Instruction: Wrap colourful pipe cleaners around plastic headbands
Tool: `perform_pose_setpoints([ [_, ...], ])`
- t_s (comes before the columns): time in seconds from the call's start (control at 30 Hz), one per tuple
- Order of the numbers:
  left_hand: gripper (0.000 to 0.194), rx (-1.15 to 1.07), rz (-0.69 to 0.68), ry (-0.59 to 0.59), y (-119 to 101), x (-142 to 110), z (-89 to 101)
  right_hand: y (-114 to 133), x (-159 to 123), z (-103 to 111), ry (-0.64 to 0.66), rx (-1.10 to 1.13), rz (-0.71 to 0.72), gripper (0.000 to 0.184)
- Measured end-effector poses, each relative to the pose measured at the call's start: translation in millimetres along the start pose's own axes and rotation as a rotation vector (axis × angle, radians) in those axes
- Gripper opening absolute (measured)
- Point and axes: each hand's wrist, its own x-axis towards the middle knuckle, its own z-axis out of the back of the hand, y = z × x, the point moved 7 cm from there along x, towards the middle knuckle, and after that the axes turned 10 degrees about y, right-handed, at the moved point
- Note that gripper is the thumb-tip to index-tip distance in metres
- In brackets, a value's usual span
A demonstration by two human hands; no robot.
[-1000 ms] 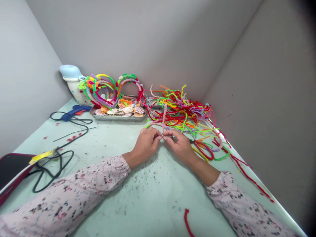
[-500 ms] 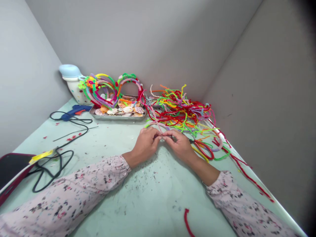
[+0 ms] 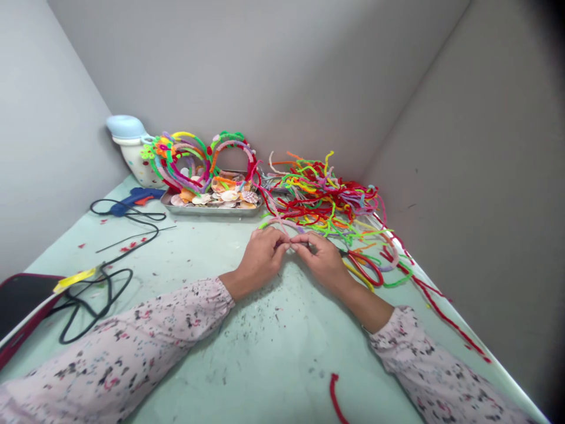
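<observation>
My left hand (image 3: 263,254) and my right hand (image 3: 321,259) meet fingertip to fingertip over the table. Both pinch a pink pipe cleaner (image 3: 277,210) whose free length rises away from the fingers toward the back. Its gripped end is mostly covered by the thumbs and forefingers. Just behind the hands lies a curved band wrapped in several colours (image 3: 289,224), partly hidden by them. Beside my right hand rest scissors with red handles (image 3: 368,268), their blades tucked behind that hand.
A metal tray (image 3: 212,210) holds seashells and wrapped headbands (image 3: 233,144). Right of it spreads a tangled heap of pipe cleaners (image 3: 326,188). At left are a white cup with a blue lid (image 3: 132,153), a blue glue gun (image 3: 132,200) and black cable (image 3: 95,318). A red piece (image 3: 336,397) lies in front.
Both hands keep the same pinch at nearly the same spot. The upright part of the pink pipe cleaner has shifted slightly leftward near the fingers.
</observation>
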Motion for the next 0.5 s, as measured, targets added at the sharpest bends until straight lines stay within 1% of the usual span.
perform_pose_setpoints([
  [0.23, 0.007, -0.004, 0.009, -0.004, 0.9, -0.2, 0.0, -1.7, -0.1, 0.4, -0.014, -0.028, 0.004, 0.015],
  [0.5, 0.007, 0.026, 0.003, 0.013, 0.9, -0.2, -1.2, -2.7, 0.8, -0.9, 0.011, -0.023, -0.026, 0.014],
])
